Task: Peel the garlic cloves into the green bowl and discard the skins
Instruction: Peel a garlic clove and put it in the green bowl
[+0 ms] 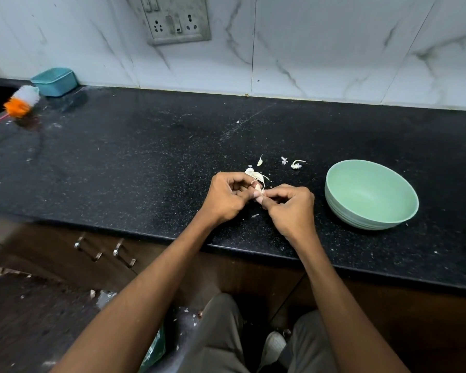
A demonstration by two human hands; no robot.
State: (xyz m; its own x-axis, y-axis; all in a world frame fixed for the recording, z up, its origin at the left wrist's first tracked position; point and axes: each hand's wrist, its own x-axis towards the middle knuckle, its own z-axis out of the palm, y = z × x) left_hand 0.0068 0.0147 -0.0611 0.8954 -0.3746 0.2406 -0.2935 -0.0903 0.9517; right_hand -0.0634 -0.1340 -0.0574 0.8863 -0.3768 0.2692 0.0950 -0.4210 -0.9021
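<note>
Item: garlic clove (258,187), pinched between my left hand (226,196) and right hand (291,208), fingers of both curled on it, above the black countertop (135,157). Item: green bowl (371,195), to the right, near my hands. Item: loose garlic skins (296,164), on the counter beyond my hands.

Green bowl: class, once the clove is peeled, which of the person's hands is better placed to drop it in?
Probably the right hand: it is nearer the green bowl, which sits to its right, and already pinches the garlic clove.
</note>
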